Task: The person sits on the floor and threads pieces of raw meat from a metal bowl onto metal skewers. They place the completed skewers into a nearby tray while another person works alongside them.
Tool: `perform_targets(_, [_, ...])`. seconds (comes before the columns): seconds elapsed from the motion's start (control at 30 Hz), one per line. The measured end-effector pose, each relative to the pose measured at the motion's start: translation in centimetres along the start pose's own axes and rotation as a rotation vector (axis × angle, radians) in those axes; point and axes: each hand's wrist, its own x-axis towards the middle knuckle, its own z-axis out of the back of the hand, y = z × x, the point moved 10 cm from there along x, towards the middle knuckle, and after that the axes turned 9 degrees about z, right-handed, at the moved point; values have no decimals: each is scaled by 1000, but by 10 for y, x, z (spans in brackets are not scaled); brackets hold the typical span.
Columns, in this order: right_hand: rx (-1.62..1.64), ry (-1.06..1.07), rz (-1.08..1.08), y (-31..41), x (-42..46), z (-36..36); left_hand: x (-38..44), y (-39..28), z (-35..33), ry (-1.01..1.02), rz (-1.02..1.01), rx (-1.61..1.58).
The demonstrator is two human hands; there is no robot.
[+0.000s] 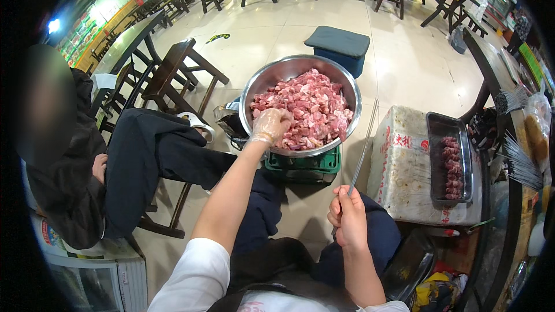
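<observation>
Cut raw meat (310, 104) fills much of a wide stainless steel bowl (299, 152), which rests on a green plastic crate (303, 164). My left hand (272, 125), in a clear thin glove, reaches over the bowl's near left rim with its fingers curled at the meat; whether a piece is between them is hidden. My right hand (348, 216), bare, is closed around several thin metal skewers (363, 151) that point up and away, right of the bowl. A black tray (435, 160) with skewered meat (452, 167) lies farther right.
The tray stands on a taped foam box (399, 173). Bundled metal skewers (522, 160) lie at the far right. Behind the bowl is a blue lidded box (338, 47). A seated person (143, 160) is close on the left, near a wooden stool (169, 71).
</observation>
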Motion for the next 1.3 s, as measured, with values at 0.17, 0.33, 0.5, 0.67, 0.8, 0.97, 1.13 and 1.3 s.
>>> perform_targets(0.17, [-33, -40, 5, -9, 4, 4, -3, -39, -8, -109, -178, -17])
perform_targets(0.33, [-93, -105, 31, -5, 4, 5, 2, -61, -28, -86, -227, 227])
perform_targets(0.5, [-116, -137, 40, -5, 0, 7, 17, -44, -16, 42, -168, -276])
perform_targets(0.67, [-165, -107, -13, -7, -6, 4, -1, -13, -39, 595, 358, -1328])
perform_targets(0.8, [-224, -42, -54, -8, -6, -10, -13, -20, -12, 570, 333, -1557])
perform_targets(0.97, [-256, 5, -51, 5, -6, -21, -7, -28, -1, 597, 173, -1730])
perform_targets(1.13, [-288, 85, -50, 18, -6, -31, -17, -32, 8, 519, 314, -1780])
perform_targets(1.3, [-343, 179, -60, 20, 2, -43, -7, -19, 12, 332, 373, -1852])
